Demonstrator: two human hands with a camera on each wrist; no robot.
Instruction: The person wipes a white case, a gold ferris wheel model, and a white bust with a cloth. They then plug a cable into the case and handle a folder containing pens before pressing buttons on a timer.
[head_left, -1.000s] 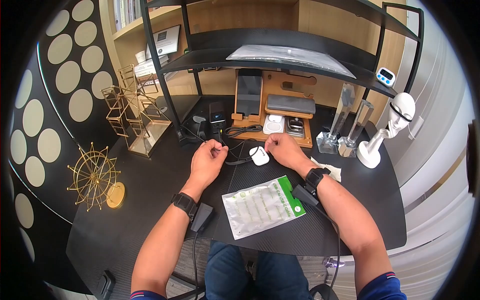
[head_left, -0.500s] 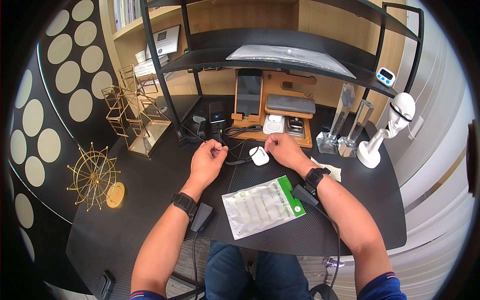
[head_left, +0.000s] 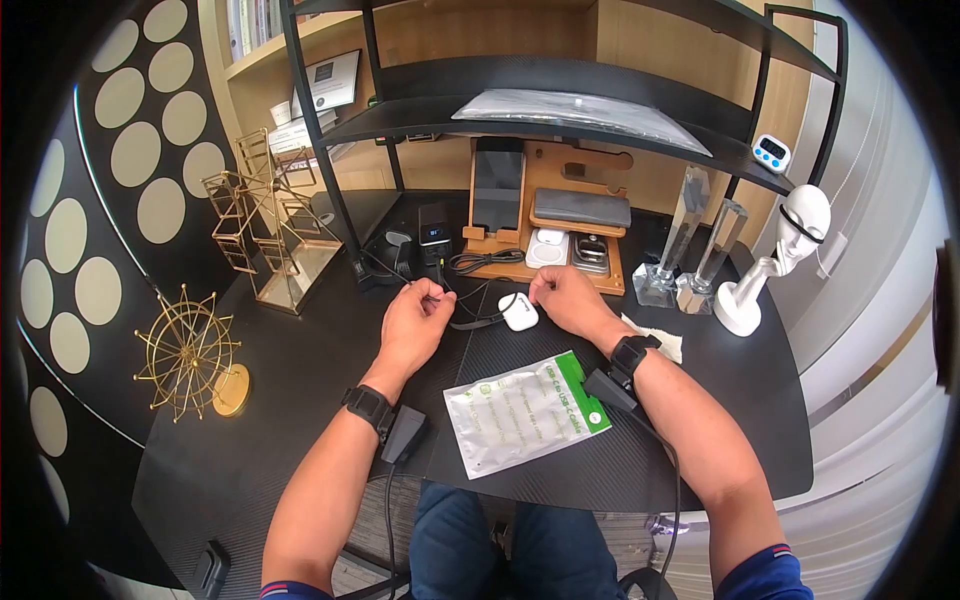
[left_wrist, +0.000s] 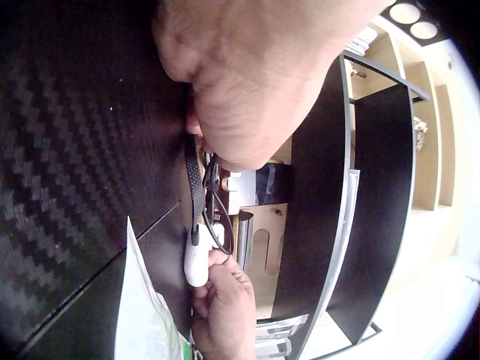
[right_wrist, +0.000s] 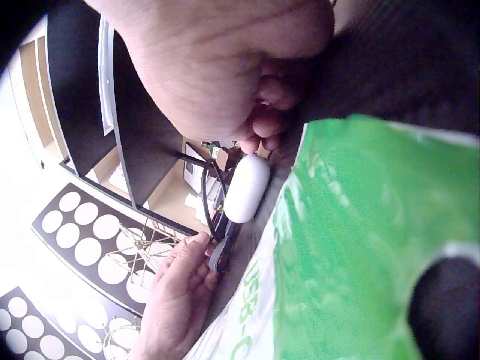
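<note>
sitting on the black desk (head_left: 250, 440) between a curled left hand (head_left: 413, 322), its hold unclear, and a right hand (head_left: 575, 300) pinching it, the white case (head_left: 519, 313) could be tugged askew if its strap (left_wrist: 195, 184) snags the thin cable (right_wrist: 205, 197).

Behind the white case (head_left: 520, 312), the coiled cable (head_left: 487, 262) and wooden stand (head_left: 546, 172) block the way; right of it stands the right hand (head_left: 573, 303), left a dark strap (head_left: 478, 323). In front, bare desk (head_left: 492, 348) leaves passage to the plastic packet (head_left: 525, 416)
</note>
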